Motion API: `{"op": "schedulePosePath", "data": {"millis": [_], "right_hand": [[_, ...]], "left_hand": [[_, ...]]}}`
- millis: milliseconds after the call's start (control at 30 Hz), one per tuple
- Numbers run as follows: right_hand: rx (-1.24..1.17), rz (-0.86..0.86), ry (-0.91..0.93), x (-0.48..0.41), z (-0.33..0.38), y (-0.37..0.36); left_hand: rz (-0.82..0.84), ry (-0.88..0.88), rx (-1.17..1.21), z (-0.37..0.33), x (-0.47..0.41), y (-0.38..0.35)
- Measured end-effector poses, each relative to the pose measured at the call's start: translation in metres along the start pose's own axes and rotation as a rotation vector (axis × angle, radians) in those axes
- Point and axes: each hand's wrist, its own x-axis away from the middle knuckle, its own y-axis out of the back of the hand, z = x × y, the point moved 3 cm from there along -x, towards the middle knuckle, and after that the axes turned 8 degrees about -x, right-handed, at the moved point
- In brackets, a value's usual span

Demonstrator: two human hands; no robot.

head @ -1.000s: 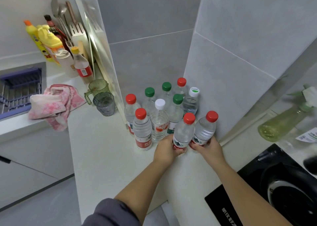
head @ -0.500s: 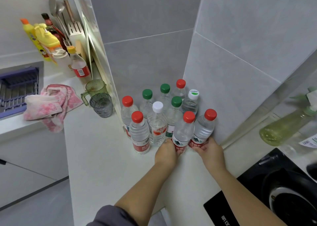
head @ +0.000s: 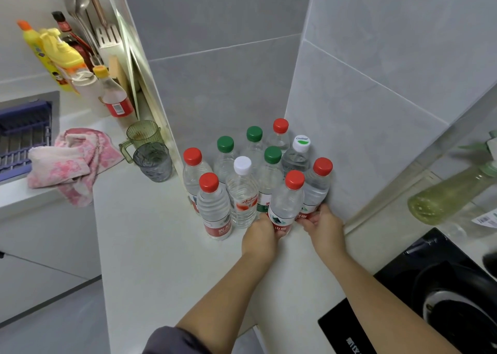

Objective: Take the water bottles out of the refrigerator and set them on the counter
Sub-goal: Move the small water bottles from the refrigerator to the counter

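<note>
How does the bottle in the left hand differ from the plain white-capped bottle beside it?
The left-hand bottle has a red cap; the white-capped bottle has a white one. The left hand grips the first near its base; no hand holds the second. Both are clear and upright.

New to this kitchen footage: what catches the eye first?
A tight cluster of water bottles with red, green and white caps fills the tiled corner of the counter. The left hand grips the front red-capped bottle, the right hand the red-capped bottle by the wall. A pink towel lies at left.
</note>
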Motion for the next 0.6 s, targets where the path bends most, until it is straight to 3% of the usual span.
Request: {"op": "schedulePosePath", "data": {"millis": [400, 600], "right_hand": [[-0.164, 0.033, 0.016, 0.017, -0.002, -0.001], [-0.147, -0.003, 0.019, 0.033, -0.001, -0.007]], "left_hand": [[-0.051, -0.030, 0.015, 0.003, 0.007, -0.005], [-0.012, -0.003, -0.088, 0.025, 0.015, 0.001]]}}
